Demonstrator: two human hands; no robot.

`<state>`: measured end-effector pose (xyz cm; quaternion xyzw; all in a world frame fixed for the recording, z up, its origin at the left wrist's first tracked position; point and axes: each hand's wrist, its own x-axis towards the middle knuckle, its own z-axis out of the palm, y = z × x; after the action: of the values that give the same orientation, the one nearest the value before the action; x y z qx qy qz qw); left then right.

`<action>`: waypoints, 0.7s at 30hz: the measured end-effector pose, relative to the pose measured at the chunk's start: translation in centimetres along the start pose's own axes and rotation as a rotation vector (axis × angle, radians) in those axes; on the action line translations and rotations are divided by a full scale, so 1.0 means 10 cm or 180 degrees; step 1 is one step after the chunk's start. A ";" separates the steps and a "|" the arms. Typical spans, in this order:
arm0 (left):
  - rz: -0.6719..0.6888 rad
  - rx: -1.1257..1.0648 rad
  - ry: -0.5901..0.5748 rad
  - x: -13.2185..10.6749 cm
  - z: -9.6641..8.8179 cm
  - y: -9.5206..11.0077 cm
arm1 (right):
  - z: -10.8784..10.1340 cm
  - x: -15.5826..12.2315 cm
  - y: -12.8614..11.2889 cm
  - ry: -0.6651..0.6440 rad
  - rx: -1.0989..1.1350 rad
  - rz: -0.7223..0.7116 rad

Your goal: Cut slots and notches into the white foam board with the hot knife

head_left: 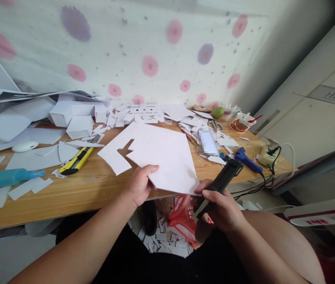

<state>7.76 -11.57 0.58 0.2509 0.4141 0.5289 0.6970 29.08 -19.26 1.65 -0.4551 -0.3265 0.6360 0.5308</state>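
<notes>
My left hand (139,184) is closed on the near left edge of a white foam board sheet (164,154), thumb on top. The sheet is tilted up over the table's front edge. Another white board piece (112,154), with a jagged notch cut in it, lies partly beneath it. My right hand (225,209) is wrapped round a black utility knife (222,177), its blade end pointing down towards my lap. Fingers of that hand also touch the sheet's near right corner. A yellow utility knife (77,160) lies on the table left of the sheets.
White board scraps (138,114) and folded board shapes (80,126) crowd the back of the wooden table (96,197). A blue glue gun (247,159), a phone (209,142) and a paper cup (241,122) are on the right. A teal bottle (4,178) lies at left.
</notes>
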 end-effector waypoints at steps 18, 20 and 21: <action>0.1210 0.0397 -0.0463 -0.09 0.23 0.51 | 0.06 0.13 -0.45 -0.0735 -0.1179 -0.1116; 0.1300 0.0408 -0.0505 -0.04 0.21 0.56 | 0.13 0.22 -0.47 -0.0671 -0.0809 -0.0978; 0.1334 0.0421 -0.0529 -0.01 0.19 0.58 | 0.18 0.28 -0.48 -0.0647 -0.0631 -0.0926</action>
<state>6.30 -9.63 6.24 0.4192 0.3279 0.6113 0.5857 29.20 -15.37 6.02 -0.3866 -0.5017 0.5600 0.5340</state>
